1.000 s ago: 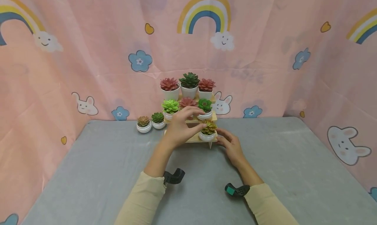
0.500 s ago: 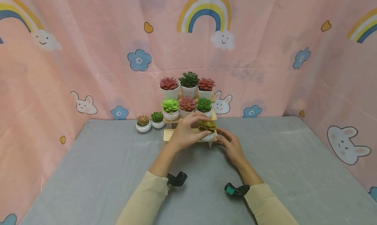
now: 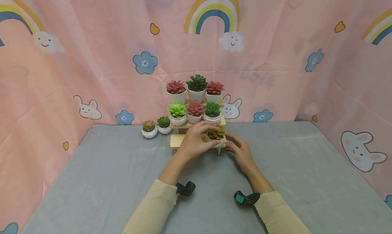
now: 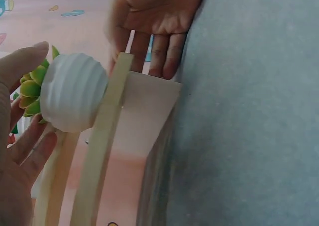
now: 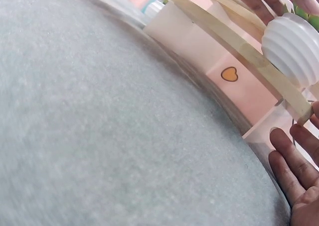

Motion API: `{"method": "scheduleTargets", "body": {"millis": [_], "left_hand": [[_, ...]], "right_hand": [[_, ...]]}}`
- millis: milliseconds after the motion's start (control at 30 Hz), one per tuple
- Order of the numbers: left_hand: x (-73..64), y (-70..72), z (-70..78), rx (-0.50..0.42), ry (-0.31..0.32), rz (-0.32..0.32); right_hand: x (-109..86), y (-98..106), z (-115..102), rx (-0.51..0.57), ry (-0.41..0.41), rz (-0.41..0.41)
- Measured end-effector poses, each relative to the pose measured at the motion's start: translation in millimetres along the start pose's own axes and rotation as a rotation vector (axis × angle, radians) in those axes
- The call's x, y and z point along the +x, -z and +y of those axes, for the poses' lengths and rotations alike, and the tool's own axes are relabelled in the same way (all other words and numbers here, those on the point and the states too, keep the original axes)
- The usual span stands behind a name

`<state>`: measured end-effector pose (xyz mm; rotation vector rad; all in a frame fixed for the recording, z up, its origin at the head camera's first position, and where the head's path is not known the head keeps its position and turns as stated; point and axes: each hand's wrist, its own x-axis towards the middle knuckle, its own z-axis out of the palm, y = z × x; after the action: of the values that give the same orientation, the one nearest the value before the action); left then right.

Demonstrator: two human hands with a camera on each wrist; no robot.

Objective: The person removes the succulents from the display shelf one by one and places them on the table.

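My left hand (image 3: 196, 140) holds a small yellow-green succulent (image 3: 216, 133) in a white ribbed pot (image 4: 75, 92), its thumb on the near side and fingers on the far side. The pot is at the right end of the lowest step of a three-step wooden plant stand (image 3: 176, 141), close against the board in the left wrist view. At that step's right end is my right hand (image 3: 242, 155). Its fingers (image 5: 289, 156) lie fairly straight at the board's end and the clear side panel (image 4: 149, 101) below it.
Three succulents, with a dark green one (image 3: 197, 83) in the middle, stand on the top step. Three more, including a bright green one (image 3: 177, 110), line the middle step. Left of the stand, a brownish succulent (image 3: 149, 126) and a green one (image 3: 164, 122) sit on the grey table (image 3: 122, 179).
My left hand has come down and to the right, from above the yellow-green succulent to around its pot, uncovering the middle step. My right hand stays at the stand's end.
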<state>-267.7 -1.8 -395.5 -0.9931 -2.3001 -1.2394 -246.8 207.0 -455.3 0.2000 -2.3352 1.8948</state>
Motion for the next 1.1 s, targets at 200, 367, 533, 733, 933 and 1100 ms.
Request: {"method": "scheduleTargets", "body": {"millis": [200,367,533,733,933,1100], "left_hand": [[-3.9,-8.8,-4.3,0.043,-0.027,0.045],[-6.8,-16.5,-7.0,0.091,-0.073,0.094],[-8.4,-20.0,-8.5,0.121,-0.083,0.122],[-9.2,-19.7,-9.2,0.092,-0.075,0.096],[-9.2,-18.0,-9.6,0.035,-0.055,0.062],[-8.5,-12.9,-8.8,0.035,-0.063,0.051]], "right_hand": [[-0.2,0.1,0.2,0.0,0.011,0.003],[0.7,0.4,1.7,-0.005,0.021,0.004],[1.7,0.5,2.6,-0.006,0.021,0.003],[1.8,-0.1,2.1,-0.02,0.026,0.001],[0.9,-1.1,2.1,-0.017,0.03,0.008],[1.0,-0.8,1.7,-0.012,0.039,0.002]]}}
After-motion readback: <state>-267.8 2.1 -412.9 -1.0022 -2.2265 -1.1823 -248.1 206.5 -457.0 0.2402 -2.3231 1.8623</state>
